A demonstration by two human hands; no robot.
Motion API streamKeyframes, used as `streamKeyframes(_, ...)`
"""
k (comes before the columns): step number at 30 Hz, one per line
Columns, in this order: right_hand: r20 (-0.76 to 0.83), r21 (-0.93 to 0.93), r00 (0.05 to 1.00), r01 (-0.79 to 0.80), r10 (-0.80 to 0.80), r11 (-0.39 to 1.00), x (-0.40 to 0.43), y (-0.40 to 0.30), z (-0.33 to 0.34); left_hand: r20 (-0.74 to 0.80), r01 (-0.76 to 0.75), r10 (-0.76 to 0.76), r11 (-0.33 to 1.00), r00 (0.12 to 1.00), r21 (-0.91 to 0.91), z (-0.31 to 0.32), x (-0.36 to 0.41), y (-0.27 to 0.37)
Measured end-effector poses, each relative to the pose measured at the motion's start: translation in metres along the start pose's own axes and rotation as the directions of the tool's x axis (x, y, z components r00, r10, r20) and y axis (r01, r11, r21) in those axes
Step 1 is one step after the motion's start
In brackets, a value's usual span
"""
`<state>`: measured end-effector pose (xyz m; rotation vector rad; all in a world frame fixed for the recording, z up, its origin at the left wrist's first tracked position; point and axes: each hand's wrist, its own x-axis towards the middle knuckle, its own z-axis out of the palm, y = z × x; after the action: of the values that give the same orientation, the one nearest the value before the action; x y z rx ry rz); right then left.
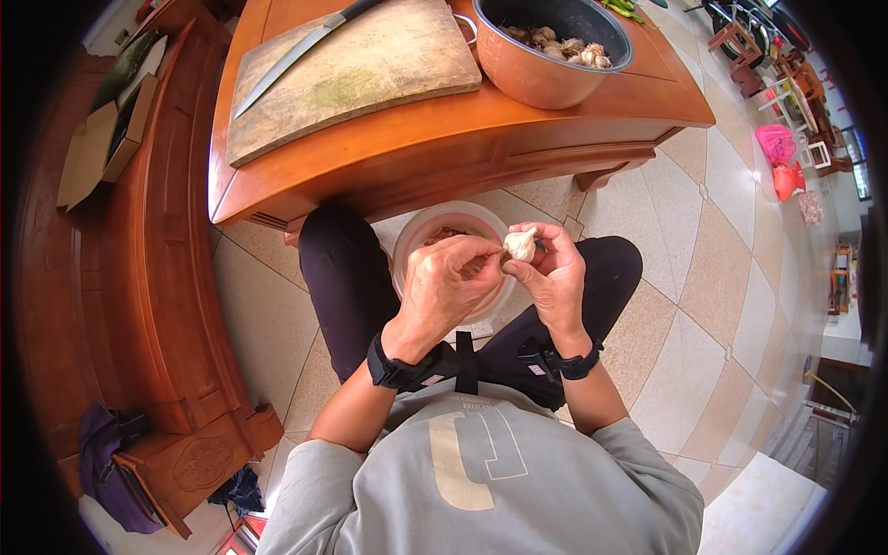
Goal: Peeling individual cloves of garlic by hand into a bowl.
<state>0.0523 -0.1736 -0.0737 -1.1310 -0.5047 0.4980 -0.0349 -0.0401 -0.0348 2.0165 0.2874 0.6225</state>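
Between my fingers is a whole white garlic bulb (520,245), its stem end pointing up and to the right. My right hand (556,277) holds it with the thumb and fingers around its side. The thumb and forefinger of my left hand (447,281) pinch the brownish root end of the same bulb. Below both hands, a pale bucket with a pink band (409,236) stands on the floor between my knees. Some reddish and brown scraps (444,234) show inside it, partly hidden by my left hand.
On the wooden table (416,149) ahead lie a wooden cutting board (388,62) and a kitchen knife (288,66), beside a pot (548,87) of garlic bulbs (555,45). Green peppers (623,8) lie behind the pot. A wooden bench (166,277) runs along the left, carrying an open cardboard box (128,132).
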Motion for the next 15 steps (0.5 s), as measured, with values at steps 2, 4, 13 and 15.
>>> streamKeyframes(2, 0.003, -0.005, 1.000, -0.005, 0.005, 1.000, -0.0001, 0.0014, -0.0023, 0.002, 0.009, -0.009, 1.000, 1.000, 0.001, -0.0007, 0.0008, 0.0000)
streamKeyframes(4, 0.007, -0.010, 1.000, -0.010, 0.010, 1.000, 0.0000, 0.0018, -0.0023, 0.003, 0.018, -0.018, 1.000, 1.000, 0.002, -0.0010, 0.0007, -0.0003)
streamKeyframes(13, 0.011, 0.012, 1.000, -0.005, 0.005, 1.000, 0.0008, 0.0028, 0.0012, -0.006, -0.004, 0.004, 1.000, 1.000, -0.029, -0.0011, 0.0000, -0.0014)
streamKeyframes(15, 0.035, -0.034, 0.999, -0.005, 0.006, 0.999, 0.0008, 0.0024, 0.0013, -0.009, 0.012, -0.013, 0.999, 1.000, -0.042, -0.0017, 0.0000, -0.0005)
